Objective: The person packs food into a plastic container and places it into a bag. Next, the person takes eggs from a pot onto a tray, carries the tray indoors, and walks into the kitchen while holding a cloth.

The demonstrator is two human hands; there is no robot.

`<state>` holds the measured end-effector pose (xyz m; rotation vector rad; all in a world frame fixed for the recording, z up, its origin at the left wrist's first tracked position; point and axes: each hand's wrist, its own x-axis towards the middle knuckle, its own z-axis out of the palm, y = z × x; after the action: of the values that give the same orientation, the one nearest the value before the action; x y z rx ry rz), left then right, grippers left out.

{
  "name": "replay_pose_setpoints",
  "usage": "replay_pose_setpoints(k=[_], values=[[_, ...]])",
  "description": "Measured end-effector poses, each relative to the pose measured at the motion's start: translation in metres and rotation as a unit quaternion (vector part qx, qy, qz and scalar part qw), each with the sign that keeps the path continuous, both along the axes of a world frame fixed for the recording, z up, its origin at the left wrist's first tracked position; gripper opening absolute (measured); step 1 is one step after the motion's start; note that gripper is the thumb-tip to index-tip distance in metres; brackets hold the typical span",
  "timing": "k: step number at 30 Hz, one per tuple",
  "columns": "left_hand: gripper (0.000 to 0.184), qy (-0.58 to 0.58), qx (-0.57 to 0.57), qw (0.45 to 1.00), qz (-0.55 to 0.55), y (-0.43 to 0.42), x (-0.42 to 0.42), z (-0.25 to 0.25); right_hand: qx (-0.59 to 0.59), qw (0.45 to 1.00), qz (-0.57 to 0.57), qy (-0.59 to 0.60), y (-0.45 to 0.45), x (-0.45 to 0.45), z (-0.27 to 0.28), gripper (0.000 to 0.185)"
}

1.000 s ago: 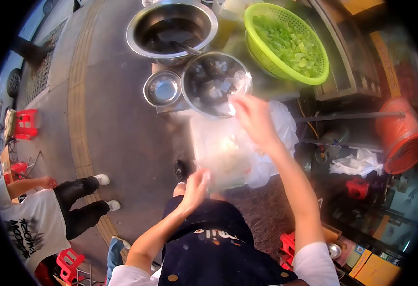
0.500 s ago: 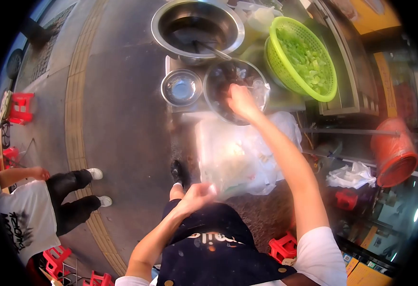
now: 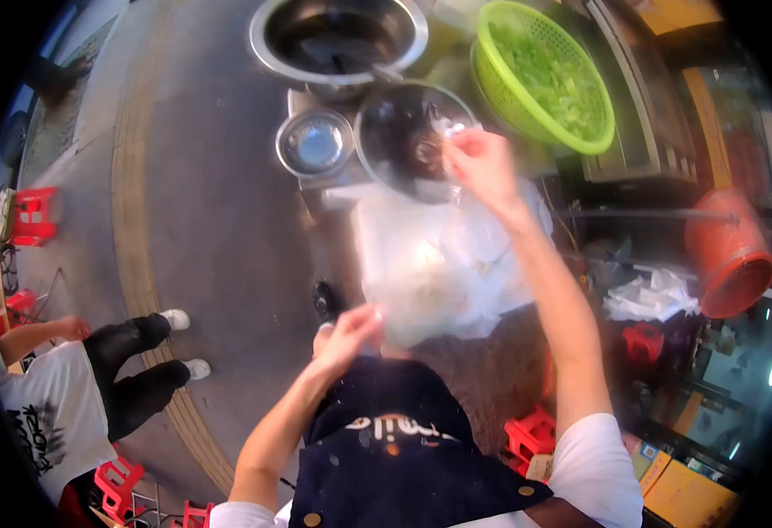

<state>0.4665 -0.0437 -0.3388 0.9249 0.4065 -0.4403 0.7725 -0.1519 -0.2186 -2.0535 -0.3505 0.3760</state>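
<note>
Right hand: shifted since the earlier frame to the right rim of the metal bowl, upper centre; whether it grips the pale item is unclear. Left hand, lower centre: curled, contents indistinct. Snagging the rim could tip the bowl.

The surface is a greyish top, much of it covered by vessels. A small steel bowl stands at its near left corner, close to the left edge. Right of that, by the near edge, is a wider metal bowl. A large steel bowl with a broad rim takes up the far left part. A lime-green perforated basket is toward the right edge. Pale plastic spreads along the near edge; whether it rests on the surface or lower, the blur makes hard to tell.
</note>
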Motion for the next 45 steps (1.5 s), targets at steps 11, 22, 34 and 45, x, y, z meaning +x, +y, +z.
replay_pose_setpoints(k=[11,22,34,45], values=[[0.054,-0.084,0.198,0.977,-0.014,-0.058,0.005,0.068,0.18,0.902,0.004,0.393,-0.085,-0.175,-0.123,0.005],[0.048,-0.063,0.254,0.965,0.001,-0.106,-0.051,0.078,-0.14,0.946,-0.292,-0.002,-0.285,-0.141,-0.257,0.02],[0.044,-0.052,0.257,0.958,0.113,-0.096,-0.025,0.08,0.053,0.895,-0.351,0.272,-0.295,-0.129,-0.231,0.021],[0.045,-0.021,0.256,0.962,0.088,-0.086,-0.021,0.077,-0.159,0.918,-0.356,0.075,-0.261,-0.122,-0.239,0.028]])
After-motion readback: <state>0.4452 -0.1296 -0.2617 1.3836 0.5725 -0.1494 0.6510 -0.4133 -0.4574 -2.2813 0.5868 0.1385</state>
